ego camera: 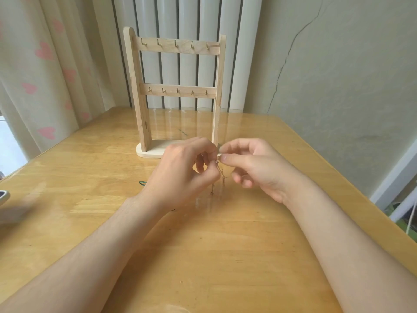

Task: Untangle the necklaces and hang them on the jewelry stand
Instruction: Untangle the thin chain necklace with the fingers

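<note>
A thin gold necklace chain [220,175] hangs tangled between my two hands, just above the wooden table [225,256]. My left hand [182,175] pinches the chain near its top with curled fingers. My right hand [255,168] pinches the same spot from the right with thumb and forefinger. A bit of dark green cord [142,183] peeks out from under my left wrist. The wooden jewelry stand [176,91] rises behind my hands, with two rails of small gold hooks, all bare.
A curtain with pink hearts [45,75] hangs at the left and a white radiator [187,19] stands behind the stand. A grey object [4,196] lies at the table's left edge. The table's right edge [361,186] runs close to the wall.
</note>
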`<state>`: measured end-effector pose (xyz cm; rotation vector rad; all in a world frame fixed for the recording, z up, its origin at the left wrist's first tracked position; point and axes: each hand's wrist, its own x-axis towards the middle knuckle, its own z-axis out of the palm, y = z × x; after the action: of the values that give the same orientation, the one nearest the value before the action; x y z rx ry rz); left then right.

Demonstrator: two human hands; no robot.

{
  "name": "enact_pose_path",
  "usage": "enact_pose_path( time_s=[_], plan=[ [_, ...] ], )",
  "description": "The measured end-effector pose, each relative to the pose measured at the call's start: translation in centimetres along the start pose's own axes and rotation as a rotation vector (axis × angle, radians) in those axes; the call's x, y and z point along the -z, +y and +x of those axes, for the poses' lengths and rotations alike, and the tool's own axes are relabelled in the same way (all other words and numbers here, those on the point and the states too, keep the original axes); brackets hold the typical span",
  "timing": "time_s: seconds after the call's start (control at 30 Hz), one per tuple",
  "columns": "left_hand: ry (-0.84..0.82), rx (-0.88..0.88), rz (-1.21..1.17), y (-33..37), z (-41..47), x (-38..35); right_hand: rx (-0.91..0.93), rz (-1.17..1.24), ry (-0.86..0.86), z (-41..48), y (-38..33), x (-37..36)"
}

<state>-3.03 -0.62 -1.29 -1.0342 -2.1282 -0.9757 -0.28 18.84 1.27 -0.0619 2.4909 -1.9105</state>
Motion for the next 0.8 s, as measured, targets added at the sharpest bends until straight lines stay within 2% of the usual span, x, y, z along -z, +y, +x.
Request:
enact_pose_path(
  time_s=[0.1,0.23,0.37,0.53,0.8],
  plan=[
    [-0.01,0.028,-0.016,0.01,0.0,0.03,0.163,-0.071,0.11,-0.16,-0.14,-0.07],
    [-0.031,0.069,-0.032,-0.14,0.03,0.06,0.28,-0.115,0.067,-0.28,-0.15,-0.33],
    [-0.087,0.103,-0.047,-0.14,-0.04,0.04,0.321,-0.176,0.007,-0.4,-0.06,-0.29],
    [-0.151,0.161,-0.077,-0.34,-0.1,0.02,0.365,-0.311,0.03,-0.56,-0.09,-0.26],
    [-0.29,0.406,-0.268,-0.36,0.11,0.32,0.4,-0.469,0.102,-0.1,0.41,0.27]
  ],
)
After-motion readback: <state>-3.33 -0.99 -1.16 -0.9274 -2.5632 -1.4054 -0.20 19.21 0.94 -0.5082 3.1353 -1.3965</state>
